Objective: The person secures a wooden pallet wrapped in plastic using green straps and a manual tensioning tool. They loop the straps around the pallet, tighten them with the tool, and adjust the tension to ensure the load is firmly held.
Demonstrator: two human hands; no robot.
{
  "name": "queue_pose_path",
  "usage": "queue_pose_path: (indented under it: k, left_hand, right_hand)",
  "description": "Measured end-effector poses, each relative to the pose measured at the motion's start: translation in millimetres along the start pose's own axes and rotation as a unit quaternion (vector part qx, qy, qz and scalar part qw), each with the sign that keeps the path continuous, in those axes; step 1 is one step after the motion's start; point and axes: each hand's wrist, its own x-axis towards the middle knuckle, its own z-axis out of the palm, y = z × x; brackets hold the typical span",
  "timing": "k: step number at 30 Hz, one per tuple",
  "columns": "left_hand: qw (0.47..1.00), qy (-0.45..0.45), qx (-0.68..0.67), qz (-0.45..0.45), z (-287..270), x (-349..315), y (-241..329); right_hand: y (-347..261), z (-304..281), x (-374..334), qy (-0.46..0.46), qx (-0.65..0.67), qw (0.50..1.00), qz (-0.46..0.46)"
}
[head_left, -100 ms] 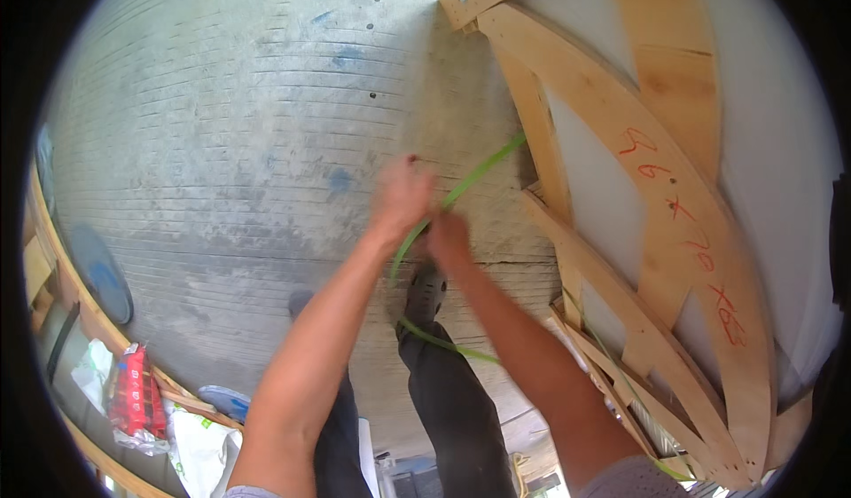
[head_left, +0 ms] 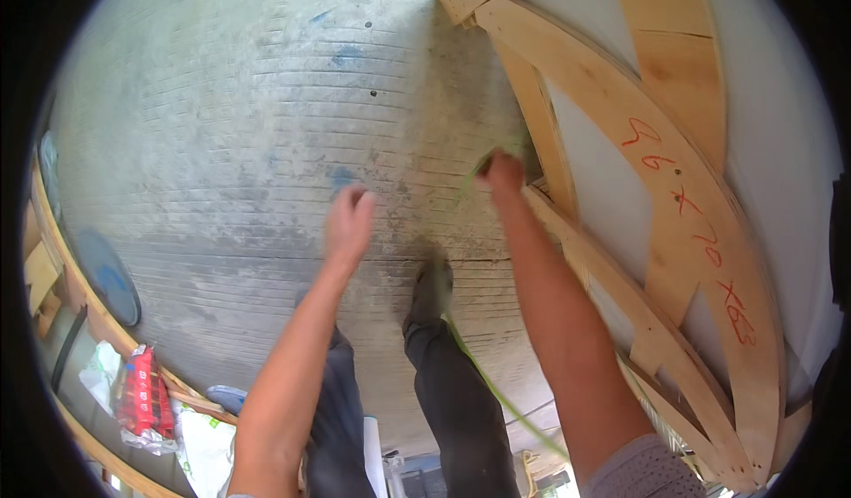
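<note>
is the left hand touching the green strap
No, the left hand is apart from the green strap, which shows at the right hand instead.

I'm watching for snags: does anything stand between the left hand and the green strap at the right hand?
Nothing visible does: only the ridged concrete floor shows beneath the gap between the left hand and the blurred green strap. The curved wooden frame stands to the right of the right hand.

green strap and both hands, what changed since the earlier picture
The left hand moved left and slightly down, the right hand up and right, gripping the green strap. Blur hides whether the left released it. The wooden frame and red package stayed put.
</note>
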Motion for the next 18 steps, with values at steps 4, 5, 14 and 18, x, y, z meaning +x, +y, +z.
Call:
queue_pose_path:
  k: [4,5,14,18]
  left_hand:
    - [0.984,0.002,0.014,-0.175,-82,-114,-46]
    - [0.982,-0.025,0.033,-0.182,-103,-144,-84]
    - [0.943,-0.013,0.145,-0.3,-220,-346,-21]
    - [0.95,-0.001,0.105,-0.293,-251,-405,13]
  right_hand:
    - [-55,-18,-40,-0.011,-0.227,0.971,0.069]
    - [-46,-9,-63,0.033,-0.236,0.971,-0.031]
    - [-46,-1,-386,-0.199,0.046,0.978,0.042]
    - [-63,-67,-494,-0.275,0.105,0.955,0.047]
